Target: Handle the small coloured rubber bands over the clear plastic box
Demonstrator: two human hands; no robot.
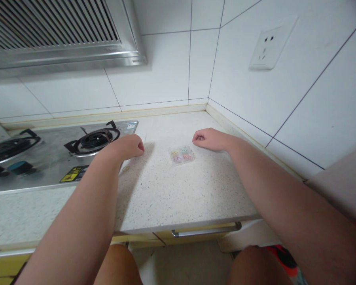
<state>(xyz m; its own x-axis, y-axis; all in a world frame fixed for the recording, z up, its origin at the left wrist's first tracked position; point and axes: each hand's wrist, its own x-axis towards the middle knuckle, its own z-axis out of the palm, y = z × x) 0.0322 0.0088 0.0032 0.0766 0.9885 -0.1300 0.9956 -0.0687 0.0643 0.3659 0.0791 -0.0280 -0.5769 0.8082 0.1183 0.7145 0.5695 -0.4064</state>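
A small clear plastic box (182,155) lies on the counter between my hands. Its compartments hold little coloured rings, yellow, green, purple and pink, too small to make out well. My left hand (132,145) rests in a loose fist by the right edge of the stove, with nothing visible in it. Just beyond it, a clear flat piece (144,137) shows faintly, partly hidden by the hand. Closest to the box is my right hand (207,138), lying to its right with fingers curled in and nothing seen between them.
The gas stove (53,166) with black burners stands to the left, under a metal range hood (106,51). A pale round item (126,169) lies beside the stove's edge. White tiled walls meet behind the counter (172,194); a drawer handle (206,230) runs below its front edge.
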